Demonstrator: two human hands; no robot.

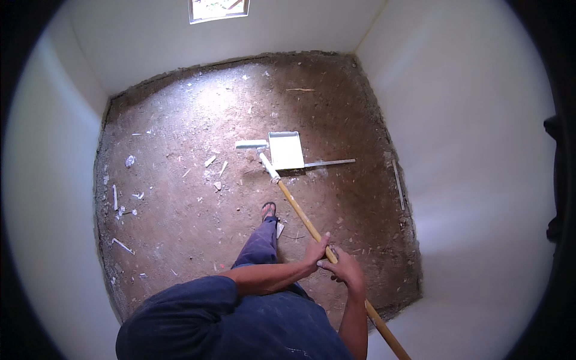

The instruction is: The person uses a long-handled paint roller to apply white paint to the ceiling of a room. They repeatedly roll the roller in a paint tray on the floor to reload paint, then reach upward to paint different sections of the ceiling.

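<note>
A long wooden pole (298, 210) with a paint roller (252, 144) on its far end slants across the middle of the view. My left hand (316, 249) is closed around the pole, just ahead of my right hand (346, 268), which grips it too. The pole's rear end runs past my right forearm to the lower edge. The roller's pale sleeve lies beside the left rim of a paint tray (287, 150) filled with white paint; whether it touches the tray I cannot tell. The tray rests on the dirt floor.
A thin pale strip (330, 162) sticks out to the right of the tray. Wood scraps (210, 161) and rubble lie over the brown dirt floor (180, 198). White walls (468, 150) stand around, with a small window (219, 8) at the far side. My sandalled foot (268, 210) is on the floor.
</note>
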